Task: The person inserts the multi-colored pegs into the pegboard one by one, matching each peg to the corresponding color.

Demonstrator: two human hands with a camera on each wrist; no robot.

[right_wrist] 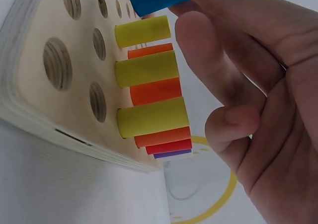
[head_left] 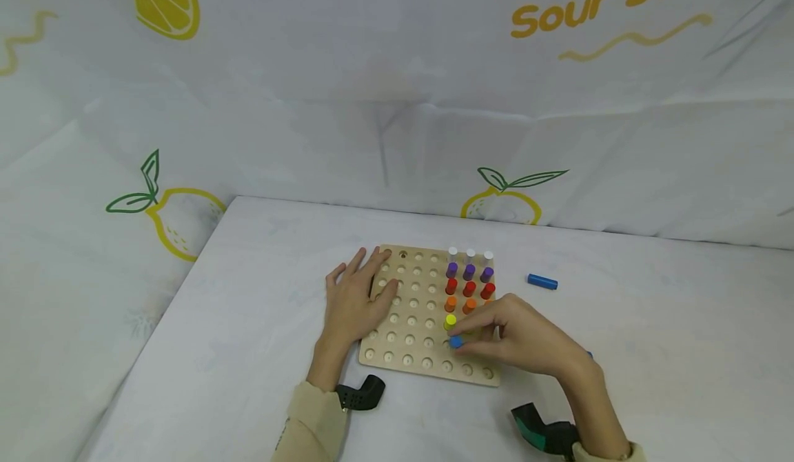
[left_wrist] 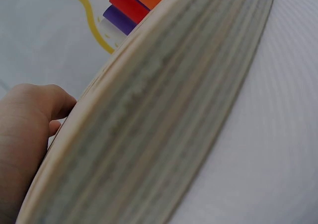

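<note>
A wooden pegboard with rows of round holes lies on the table. My left hand rests on its left side, fingers spread over the edge. Between thumb and fingers of my right hand is a blue peg, pinched just above the board and tilted in the right wrist view. White, purple, red, orange and yellow pegs stand upright in rows on the board's right part, three of each where visible. In the head view, my right hand hides some orange and yellow ones.
A loose blue peg lies on the white table right of the board. Something small and blue peeks out behind my right wrist. A lemon-printed cloth hangs behind the table.
</note>
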